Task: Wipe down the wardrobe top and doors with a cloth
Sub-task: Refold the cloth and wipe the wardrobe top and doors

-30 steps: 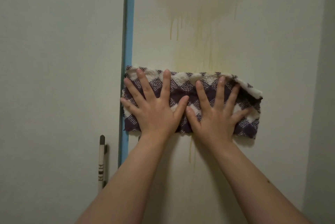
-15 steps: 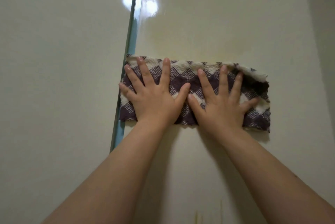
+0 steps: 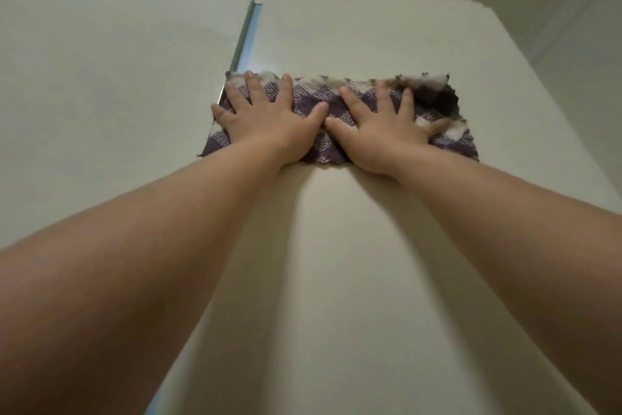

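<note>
Both hands, left (image 3: 269,125) and right (image 3: 383,132), press flat, fingers spread, on the cloth (image 3: 331,112) against the door (image 3: 336,246). Uneven pressure could bunch the cloth or snag it on the blue strip (image 3: 244,36).

Single head-worn view, close in, tilted steeply up a cream wardrobe door (image 3: 336,246) (no second view) toward its top edge.
</note>
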A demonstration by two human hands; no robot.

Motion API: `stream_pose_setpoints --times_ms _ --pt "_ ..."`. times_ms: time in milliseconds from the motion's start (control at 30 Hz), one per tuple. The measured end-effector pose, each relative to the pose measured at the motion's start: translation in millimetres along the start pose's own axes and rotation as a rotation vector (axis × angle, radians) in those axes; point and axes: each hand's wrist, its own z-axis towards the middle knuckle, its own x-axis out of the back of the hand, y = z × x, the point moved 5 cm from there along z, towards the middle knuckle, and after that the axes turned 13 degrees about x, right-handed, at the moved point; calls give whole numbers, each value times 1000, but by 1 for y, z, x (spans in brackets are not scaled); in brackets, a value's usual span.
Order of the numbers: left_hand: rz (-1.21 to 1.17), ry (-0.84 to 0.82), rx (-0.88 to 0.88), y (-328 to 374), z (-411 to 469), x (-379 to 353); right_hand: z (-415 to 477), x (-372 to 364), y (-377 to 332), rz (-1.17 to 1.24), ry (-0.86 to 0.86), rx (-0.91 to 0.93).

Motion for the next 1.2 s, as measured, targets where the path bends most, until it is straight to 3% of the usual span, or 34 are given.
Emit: stream_pose_setpoints --times_ms 200,767,1200 --pt "-6 -1 -36 25 61 10 60 19 5 16 16 1" --pt "46 -3 -17 36 59 11 60 22 28 17 -10 31" --pt "30 4 -222 167 8 -16 22 34 168 14 15 -151"
